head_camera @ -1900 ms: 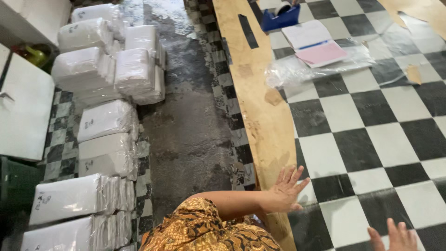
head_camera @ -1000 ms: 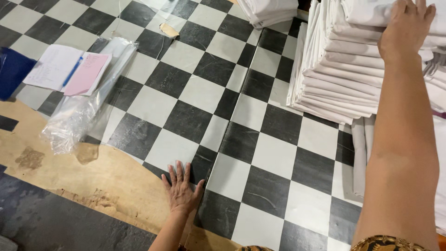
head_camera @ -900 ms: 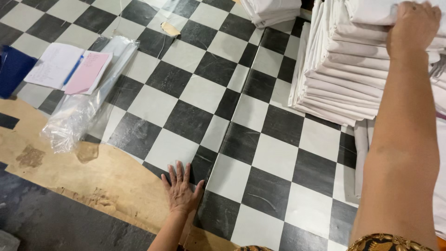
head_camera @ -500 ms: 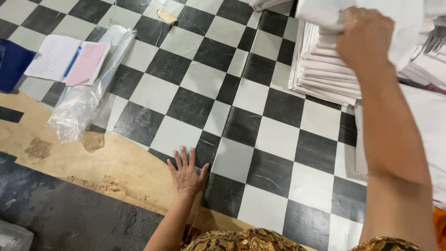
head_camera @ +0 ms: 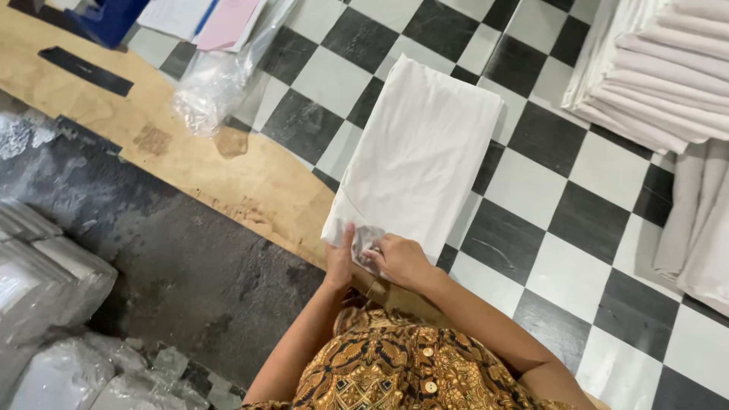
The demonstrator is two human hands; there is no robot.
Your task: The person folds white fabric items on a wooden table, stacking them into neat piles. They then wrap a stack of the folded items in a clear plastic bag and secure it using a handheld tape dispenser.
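A folded white cloth point(head_camera: 421, 152) lies flat on the black-and-white checked floor in front of me. Both hands meet at its near edge. My left hand point(head_camera: 339, 262) pinches the near left corner, thumb on top. My right hand point(head_camera: 400, 260) grips a bunched bit of the same edge right beside it. A tall stack of folded white cloths point(head_camera: 657, 72) sits at the upper right, out of reach of both hands.
A crumpled clear plastic bag point(head_camera: 216, 76) lies at the upper left by papers point(head_camera: 201, 15) and a blue object point(head_camera: 106, 19). A bare plywood strip point(head_camera: 175, 144) borders dark concrete. Wrapped white bundles point(head_camera: 45, 281) sit at the lower left. More white cloth point(head_camera: 702, 228) hangs at right.
My right hand has pulled one folded cloth off the stack and laid it on the floor. My left hand has left the floor and now holds the cloth's near corner.
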